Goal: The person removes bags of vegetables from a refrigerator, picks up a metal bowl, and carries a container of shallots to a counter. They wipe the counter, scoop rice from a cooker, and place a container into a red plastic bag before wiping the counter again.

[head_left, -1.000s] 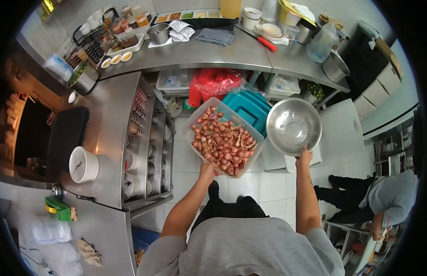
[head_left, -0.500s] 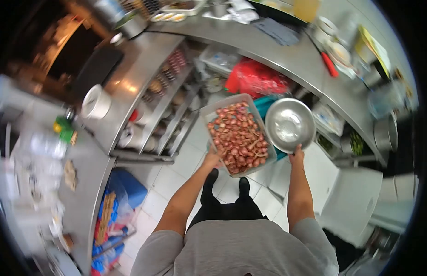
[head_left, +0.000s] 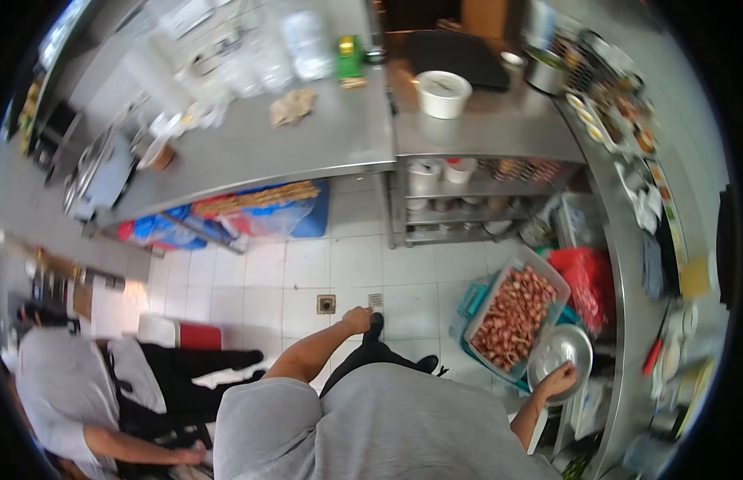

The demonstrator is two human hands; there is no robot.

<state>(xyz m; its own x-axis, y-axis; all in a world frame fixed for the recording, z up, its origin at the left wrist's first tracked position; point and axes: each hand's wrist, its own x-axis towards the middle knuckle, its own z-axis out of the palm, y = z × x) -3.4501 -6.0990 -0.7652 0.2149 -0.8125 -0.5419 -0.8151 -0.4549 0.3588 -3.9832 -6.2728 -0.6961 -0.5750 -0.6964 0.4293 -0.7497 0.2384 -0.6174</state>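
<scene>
A metal bowl is at my right, its near rim overlapped by my right hand, whose fingers are closed at the bowl. Beside the bowl stands a plastic tub filled with small red onions. The tub rests on a teal crate. My left hand is out in front of me above the tiled floor, fingers curled, with nothing showing in it.
A co-worker stands at my left near a red and white cooler. Ahead runs a steel counter with a white lidded bucket farther right. A red bag lies past the tub. Floor drains lie near my feet.
My view has turned left, so the tub and bowl now appear farther right. My left hand has let go of the tub and moved away. A co-worker has come into view.
</scene>
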